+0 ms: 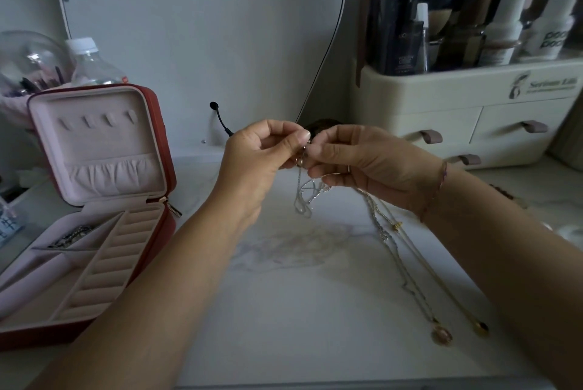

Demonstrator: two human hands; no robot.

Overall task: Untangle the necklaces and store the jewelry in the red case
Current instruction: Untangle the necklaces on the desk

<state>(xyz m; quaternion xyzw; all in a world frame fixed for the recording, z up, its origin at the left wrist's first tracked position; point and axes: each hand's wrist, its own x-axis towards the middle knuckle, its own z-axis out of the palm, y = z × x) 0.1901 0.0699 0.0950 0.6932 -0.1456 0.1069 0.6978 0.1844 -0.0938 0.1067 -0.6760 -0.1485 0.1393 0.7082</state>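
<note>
Pinching tangled necklaces [310, 192] above worktop [284, 310]: left hand [262, 156] and right hand [366, 162], fingers clamped on chains; red case [157, 143] open at left.

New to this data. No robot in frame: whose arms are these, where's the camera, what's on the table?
There is no machine here. A person works with bare hands, and the single picture comes from a wide-angle camera worn on their head, looking forward and down.

The left hand and the right hand each pinch the tangled necklaces just above the white table. Loose chains trail down the table and end in an oval pendant and a gold pendant.

At the left sits the red case, lid open, with a dark chain already in one compartment. At the back right is a cream drawer organiser with cosmetics bottles on top.
</note>
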